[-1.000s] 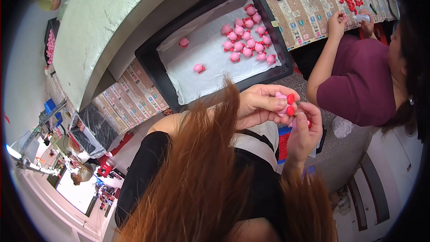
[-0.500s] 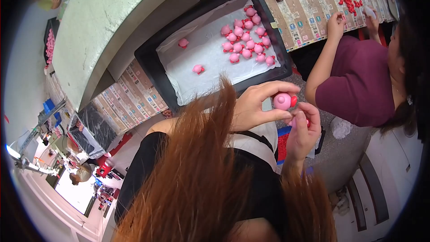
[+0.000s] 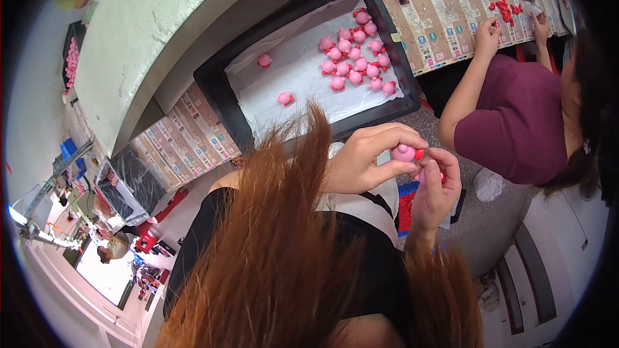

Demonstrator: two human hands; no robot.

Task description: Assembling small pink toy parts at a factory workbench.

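Just off the near right corner of a black tray (image 3: 405, 80), in front of the person, a round pink figure (image 3: 403, 153) with red feet (image 3: 420, 154) is held up in bare hands. From where I stand, the left hand (image 3: 366, 162) has it between thumb and forefinger, the two parted only as wide as the body, with the feet pointing right, toward the other hand. The right hand (image 3: 436, 200) is curled nearly closed, its thumb lying over a small pink-and-red piece (image 3: 443, 178) that is mostly hidden; whether its fingertips touch the feet, I cannot tell. The figure looks light enough for a two-finger pinch, and its smooth, rounded surface could well roll or slip if pressed off-centre. I would guess at firm, slightly giving rubber or plastic, though nothing here shows it dent. The best hold is probably across the widest part of the body, gently, leaving the feet free, since they seem likeliest to bend or come off. Similar toys (image 3: 355, 78) lie on white paper (image 3: 284, 71) in the tray, most bunched toward its right side.
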